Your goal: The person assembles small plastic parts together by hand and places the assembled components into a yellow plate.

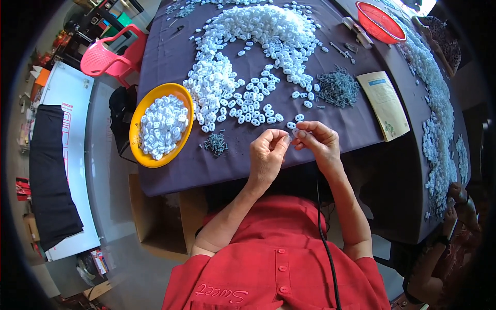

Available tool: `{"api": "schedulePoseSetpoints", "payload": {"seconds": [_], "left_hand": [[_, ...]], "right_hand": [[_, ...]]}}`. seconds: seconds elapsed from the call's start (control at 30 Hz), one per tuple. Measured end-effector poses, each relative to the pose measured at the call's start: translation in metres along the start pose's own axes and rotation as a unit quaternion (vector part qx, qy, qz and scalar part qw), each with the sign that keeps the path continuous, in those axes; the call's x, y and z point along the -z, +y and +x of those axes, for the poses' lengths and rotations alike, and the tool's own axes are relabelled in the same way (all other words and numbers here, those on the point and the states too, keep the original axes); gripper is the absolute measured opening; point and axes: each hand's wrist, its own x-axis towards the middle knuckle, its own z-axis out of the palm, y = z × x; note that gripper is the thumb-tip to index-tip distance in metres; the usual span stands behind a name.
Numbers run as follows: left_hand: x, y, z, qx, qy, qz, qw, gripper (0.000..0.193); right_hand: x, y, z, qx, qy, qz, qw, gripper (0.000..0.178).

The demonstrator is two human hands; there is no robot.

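My two hands meet just over the near edge of the dark-covered table (pixel 170 173), fingertips almost touching. Between the right fingertips of my right hand (pixel 323 147) shows a small white oval plastic piece (pixel 295 132). My left hand (pixel 267 155) is closed in a pinch beside it; what it holds is too small to make out. Just beyond lie loose white two-holed oval pieces (pixel 256 106), running back into a large heap (pixel 258 26). To the left is a small pile of grey-green slivers (pixel 215 144), and to the right a bigger one (pixel 338 89).
An orange-yellow bowl (pixel 138 155) of white pieces sits at the left table edge. A tan envelope (pixel 383 106) and a red basket (pixel 380 23) lie rightward. Another person's hand (pixel 457 194) is by the right table. A pink chair (pixel 111 54) and cardboard box (pixel 155 227) stand left.
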Motion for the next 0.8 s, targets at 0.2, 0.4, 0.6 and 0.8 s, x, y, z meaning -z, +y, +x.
{"api": "schedulePoseSetpoints", "payload": {"seconds": [0.2, 0.4, 0.6, 0.8], "left_hand": [[0.001, -0.001, 0.0, -0.023, -0.001, 0.014, 1.0, 0.008], [0.0, -0.006, 0.003, -0.041, 0.002, 0.037, 0.998, 0.008], [0.001, -0.006, 0.003, -0.031, 0.001, 0.037, 0.999, 0.008], [0.001, -0.007, 0.004, -0.037, 0.014, 0.046, 0.998, 0.009]], "right_hand": [[0.002, 0.006, 0.002, 0.011, -0.001, -0.013, 1.0, 0.014], [0.003, 0.009, 0.002, 0.015, -0.003, -0.018, 1.0, 0.014], [0.004, 0.011, 0.003, 0.002, -0.011, -0.006, 1.0, 0.014], [0.004, 0.013, 0.002, 0.013, -0.023, -0.003, 1.0, 0.016]]}}
